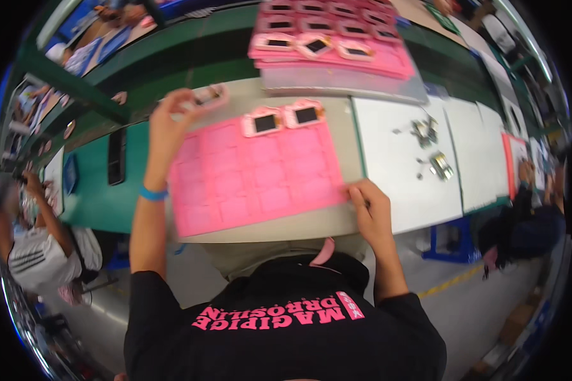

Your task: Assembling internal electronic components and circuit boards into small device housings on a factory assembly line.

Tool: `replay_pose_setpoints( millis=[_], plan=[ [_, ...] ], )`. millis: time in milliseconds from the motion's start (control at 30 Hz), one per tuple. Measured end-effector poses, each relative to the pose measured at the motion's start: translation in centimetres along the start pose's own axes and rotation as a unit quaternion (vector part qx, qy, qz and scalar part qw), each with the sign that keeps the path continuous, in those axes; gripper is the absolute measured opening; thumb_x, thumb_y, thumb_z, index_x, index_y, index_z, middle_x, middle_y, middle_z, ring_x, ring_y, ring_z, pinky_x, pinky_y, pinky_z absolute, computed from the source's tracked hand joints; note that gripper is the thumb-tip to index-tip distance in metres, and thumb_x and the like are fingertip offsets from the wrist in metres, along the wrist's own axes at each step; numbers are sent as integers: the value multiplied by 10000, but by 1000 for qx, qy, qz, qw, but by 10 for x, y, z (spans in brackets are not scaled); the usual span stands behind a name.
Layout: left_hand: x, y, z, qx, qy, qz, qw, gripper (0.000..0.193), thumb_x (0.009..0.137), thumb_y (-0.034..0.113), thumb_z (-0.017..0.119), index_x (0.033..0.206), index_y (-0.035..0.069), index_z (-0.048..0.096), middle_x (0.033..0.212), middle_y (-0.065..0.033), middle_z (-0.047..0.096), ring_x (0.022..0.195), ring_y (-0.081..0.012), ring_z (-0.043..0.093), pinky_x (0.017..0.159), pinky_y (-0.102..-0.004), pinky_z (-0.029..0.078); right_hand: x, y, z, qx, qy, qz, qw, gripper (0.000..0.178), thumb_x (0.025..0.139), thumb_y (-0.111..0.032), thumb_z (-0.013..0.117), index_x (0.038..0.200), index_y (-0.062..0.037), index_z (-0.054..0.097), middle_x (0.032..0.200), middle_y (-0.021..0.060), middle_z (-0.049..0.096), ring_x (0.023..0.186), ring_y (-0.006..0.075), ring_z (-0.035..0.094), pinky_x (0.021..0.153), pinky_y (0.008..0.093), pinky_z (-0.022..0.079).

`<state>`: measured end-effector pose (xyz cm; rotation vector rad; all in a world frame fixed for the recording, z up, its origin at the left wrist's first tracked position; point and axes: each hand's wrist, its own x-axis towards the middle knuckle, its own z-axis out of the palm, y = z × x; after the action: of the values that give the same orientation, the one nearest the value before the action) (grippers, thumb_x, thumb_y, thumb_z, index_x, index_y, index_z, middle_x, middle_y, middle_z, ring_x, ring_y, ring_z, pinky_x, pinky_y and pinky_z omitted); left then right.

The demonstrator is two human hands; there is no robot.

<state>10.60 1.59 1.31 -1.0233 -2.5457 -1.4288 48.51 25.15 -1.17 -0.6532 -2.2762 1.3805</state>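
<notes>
In front of me lies a pink tray [254, 181] with rows of square recesses. Two pink-framed devices with dark screens, one [262, 122] beside the other [305, 115], sit at its far edge. My left hand [175, 108] is closed on the near end of another pink-framed device [211, 95], just beyond the tray's far left corner. That device is slightly blurred and partly covered by my fingers. At the tray's near right corner, my right hand [370, 203] has its fingers curled and pinches the edge.
A stack of pink trays [337, 60] full of similar devices stands at the far side. Small metal parts [440, 166] with wires lie on the white surface to the right. A black phone-like slab [117, 155] rests on the green mat. People work at both sides.
</notes>
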Motion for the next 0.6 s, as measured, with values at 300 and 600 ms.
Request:
replay_pose_setpoints(
  millis=[300,600],
  plan=[
    [-4,53,48,45,-209,48,976,529,899,152,770,1416,116,668,1449,-61,668,1273,-266,628,1038,-389,521,51,57,-137,-240,235,56,940,171,998,-145,733,1126,-67,814,1111,60,765,866,204,664,766,315,521],
    [-23,66,96,165,-128,187,960,336,858,128,795,1179,102,704,1354,-17,668,1151,-277,641,1005,-353,517,136,93,-148,-375,170,27,911,273,969,-177,772,1227,-93,804,1235,48,782,1046,263,729,922,344,560]
  ],
)
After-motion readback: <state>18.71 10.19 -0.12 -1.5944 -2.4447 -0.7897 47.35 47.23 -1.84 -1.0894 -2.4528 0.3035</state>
